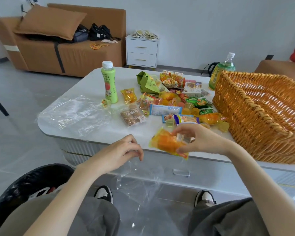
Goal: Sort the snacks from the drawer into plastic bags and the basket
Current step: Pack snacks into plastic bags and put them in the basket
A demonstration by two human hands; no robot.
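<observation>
Gripping an orange-and-yellow snack packet [167, 144] in the right hand [201, 140], thumb beneath and fingers curled over its right end. Held in the air, slanted, just over the near edge of the desk [92, 132], clear of the desktop. Possibly also pinching something small and clear against the packet; too blurred to tell.

Pinching the top of a clear plastic bag [140, 184] with the left hand [124, 150], fingers curled in. Placed left of the packet and a little lower, near it but apart. Drooping from that hand in front of the desk's drawer [180, 172], down between the knees.

Beyond both hands, spread across the middle of the desk: a pile of snacks [174, 101], with wrapped sweets, jelly cups and small packets lying touching or overlapping. Just left of the pile, a pack of round biscuits [133, 114]. Farther left, lying flat and crumpled, a second clear bag [71, 111]. Standing upright behind the biscuits, a green juice bottle [109, 82] with a white cap.

At the right end of the desk, just beside the right forearm and touching the pile's edge: a wicker basket [259, 116]. Behind its far corner, a green tea bottle [223, 68], upright.
</observation>
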